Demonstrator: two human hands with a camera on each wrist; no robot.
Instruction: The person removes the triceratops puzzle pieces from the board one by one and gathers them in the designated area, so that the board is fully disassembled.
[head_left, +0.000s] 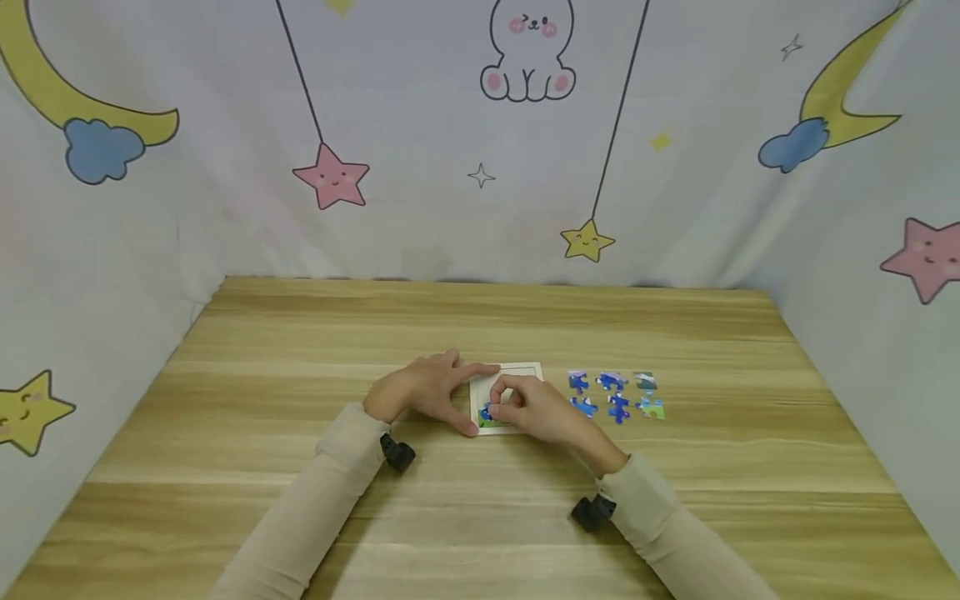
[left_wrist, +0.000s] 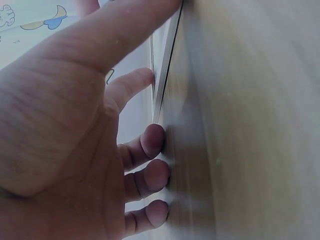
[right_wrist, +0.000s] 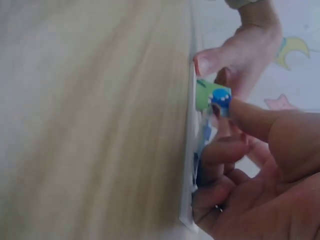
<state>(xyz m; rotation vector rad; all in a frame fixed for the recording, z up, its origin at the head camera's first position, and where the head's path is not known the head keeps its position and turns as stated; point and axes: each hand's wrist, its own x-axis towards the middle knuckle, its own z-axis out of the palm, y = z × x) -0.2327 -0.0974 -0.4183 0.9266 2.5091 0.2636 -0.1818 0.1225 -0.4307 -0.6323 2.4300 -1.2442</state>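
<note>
A small white puzzle tray [head_left: 525, 366] lies on the table between both hands. My left hand [head_left: 435, 386] rests at its left side, thumb on the near left corner and index finger along the far edge. In the left wrist view, the other fingertips [left_wrist: 156, 175] touch the tabletop. My right hand [head_left: 536, 408] reaches over the tray and pinches a green and blue puzzle piece [right_wrist: 216, 96] between thumb and finger. That piece is tilted above the tray's near left corner. The right hand covers part of the tray's inside.
Right of the tray, several loose jigsaw pieces [head_left: 618, 407], mostly blue, lie in two rows on the wooden table [head_left: 480, 517]. A white cloth [head_left: 420, 225] printed with stars and moons hangs behind and at both sides.
</note>
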